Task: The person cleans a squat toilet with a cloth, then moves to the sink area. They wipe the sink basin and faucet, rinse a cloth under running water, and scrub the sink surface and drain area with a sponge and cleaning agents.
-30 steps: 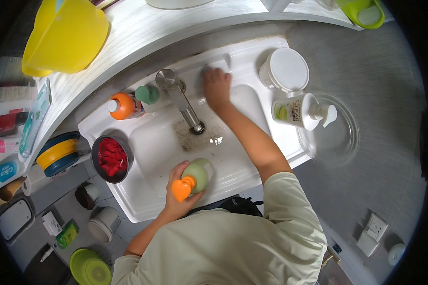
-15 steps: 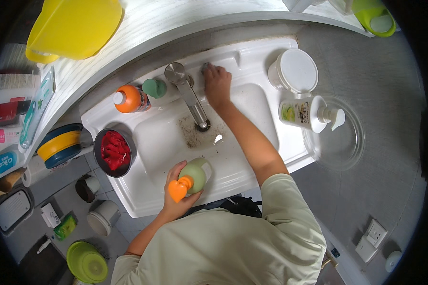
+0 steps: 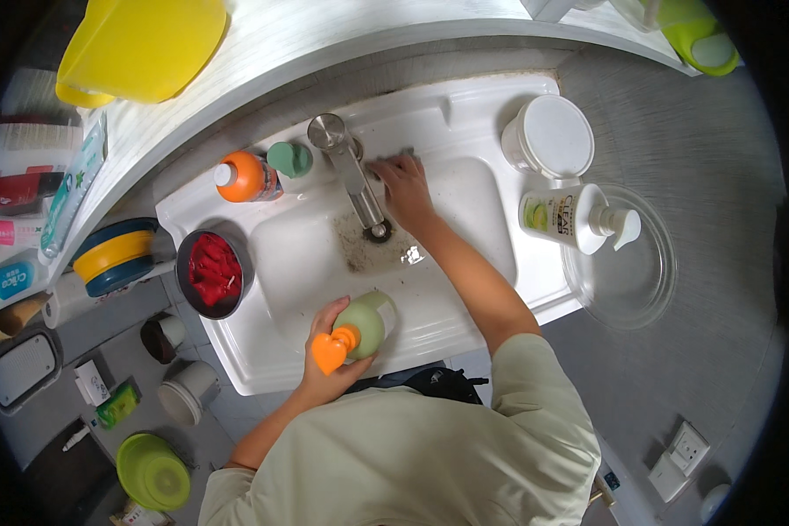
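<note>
My left hand (image 3: 324,373) is wrapped round a pale green pump bottle (image 3: 368,323) with an orange heart-shaped pump head, held upright over the sink's front edge. My right hand (image 3: 403,195) reaches to the back of the white sink (image 3: 465,254), its fingertips pressed on the rim just right of the metal faucet (image 3: 352,180). Something small and grey shows at those fingertips, mostly hidden by them, and I cannot make out its kind. Dark specks lie round the drain (image 3: 377,231), below the faucet's spout.
Left of the faucet stand an orange bottle (image 3: 245,178) and a green cup (image 3: 289,159). A dark bowl (image 3: 184,272) with red cloth sits at the sink's left. A white lidded tub (image 3: 556,136), a white pump bottle (image 3: 561,215) and a clear basin (image 3: 649,280) are on the right.
My right hand has slid from the back ledge toward the basin, its fingers spreading a little. My left hand keeps its hold on the pump bottle. The view has shifted slightly.
</note>
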`<state>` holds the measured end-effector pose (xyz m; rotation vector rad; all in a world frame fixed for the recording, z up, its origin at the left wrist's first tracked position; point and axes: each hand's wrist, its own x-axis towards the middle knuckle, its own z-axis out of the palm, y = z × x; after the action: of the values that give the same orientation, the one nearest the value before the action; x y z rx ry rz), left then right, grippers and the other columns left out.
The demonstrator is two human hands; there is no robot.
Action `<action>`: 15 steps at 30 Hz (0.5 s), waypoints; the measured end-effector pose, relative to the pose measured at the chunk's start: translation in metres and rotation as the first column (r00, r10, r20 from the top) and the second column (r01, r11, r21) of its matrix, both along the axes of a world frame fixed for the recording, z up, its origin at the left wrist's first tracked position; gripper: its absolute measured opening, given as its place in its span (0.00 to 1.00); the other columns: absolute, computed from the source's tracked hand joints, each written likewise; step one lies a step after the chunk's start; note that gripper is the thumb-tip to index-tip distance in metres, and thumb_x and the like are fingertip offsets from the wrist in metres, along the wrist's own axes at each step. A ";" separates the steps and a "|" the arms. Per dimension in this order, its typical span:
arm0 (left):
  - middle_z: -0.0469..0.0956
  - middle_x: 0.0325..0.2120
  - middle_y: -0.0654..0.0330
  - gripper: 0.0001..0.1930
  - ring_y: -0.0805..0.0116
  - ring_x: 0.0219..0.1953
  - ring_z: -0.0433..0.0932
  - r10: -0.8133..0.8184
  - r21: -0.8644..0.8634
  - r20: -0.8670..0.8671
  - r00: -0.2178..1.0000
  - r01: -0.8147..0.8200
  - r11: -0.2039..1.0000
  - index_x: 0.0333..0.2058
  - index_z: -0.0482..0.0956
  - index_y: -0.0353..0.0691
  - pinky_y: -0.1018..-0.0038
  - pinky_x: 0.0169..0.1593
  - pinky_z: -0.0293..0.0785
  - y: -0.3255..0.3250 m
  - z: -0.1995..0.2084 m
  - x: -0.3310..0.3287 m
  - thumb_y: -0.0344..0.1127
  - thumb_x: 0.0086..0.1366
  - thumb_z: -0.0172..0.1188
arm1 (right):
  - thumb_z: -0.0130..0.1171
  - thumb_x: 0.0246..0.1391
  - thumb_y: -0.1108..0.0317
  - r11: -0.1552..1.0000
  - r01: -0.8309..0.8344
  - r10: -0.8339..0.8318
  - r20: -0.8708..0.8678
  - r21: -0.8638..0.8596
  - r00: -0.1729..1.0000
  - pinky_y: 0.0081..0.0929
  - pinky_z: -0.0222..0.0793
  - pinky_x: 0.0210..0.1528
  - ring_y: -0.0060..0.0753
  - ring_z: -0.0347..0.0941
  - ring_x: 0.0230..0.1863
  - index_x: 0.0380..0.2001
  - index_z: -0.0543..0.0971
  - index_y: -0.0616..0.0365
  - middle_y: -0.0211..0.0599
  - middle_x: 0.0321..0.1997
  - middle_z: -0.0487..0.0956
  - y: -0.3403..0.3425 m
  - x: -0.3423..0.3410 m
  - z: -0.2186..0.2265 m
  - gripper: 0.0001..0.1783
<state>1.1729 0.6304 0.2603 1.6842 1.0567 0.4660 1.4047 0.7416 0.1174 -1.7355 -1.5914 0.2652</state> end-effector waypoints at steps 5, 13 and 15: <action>0.63 0.50 0.52 0.38 0.57 0.51 0.65 0.018 -0.011 -0.033 0.999 -0.018 1.000 0.51 0.61 0.39 0.66 0.53 0.62 -0.004 -0.004 -0.006 0.27 0.39 0.68 | 0.48 0.41 0.85 0.979 0.066 -0.040 -0.138 0.192 0.990 0.36 0.63 0.47 0.44 0.67 0.44 0.42 0.73 0.57 0.41 0.39 0.75 0.007 0.022 0.031 0.22; 0.64 0.48 0.52 0.39 0.57 0.51 0.65 0.029 -0.050 0.006 1.000 -0.028 0.998 0.52 0.61 0.39 0.68 0.53 0.62 -0.007 -0.007 -0.004 0.27 0.39 0.68 | 0.49 0.39 0.83 0.970 0.065 -0.072 0.024 0.235 0.997 0.36 0.63 0.46 0.45 0.68 0.39 0.31 0.74 0.63 0.39 0.36 0.75 0.025 -0.011 0.000 0.13; 0.64 0.48 0.52 0.39 0.57 0.50 0.66 0.038 -0.065 0.045 0.998 -0.035 0.997 0.52 0.61 0.39 0.68 0.53 0.62 -0.009 -0.009 -0.005 0.27 0.39 0.68 | 0.50 0.39 0.83 0.973 0.038 -0.030 -0.040 0.227 0.999 0.36 0.64 0.43 0.45 0.68 0.38 0.31 0.75 0.63 0.39 0.34 0.75 -0.007 -0.009 0.001 0.13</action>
<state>1.1677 0.6210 0.2516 1.5932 1.0596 0.4872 1.3953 0.7341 0.1182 -1.5702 -1.5017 0.0918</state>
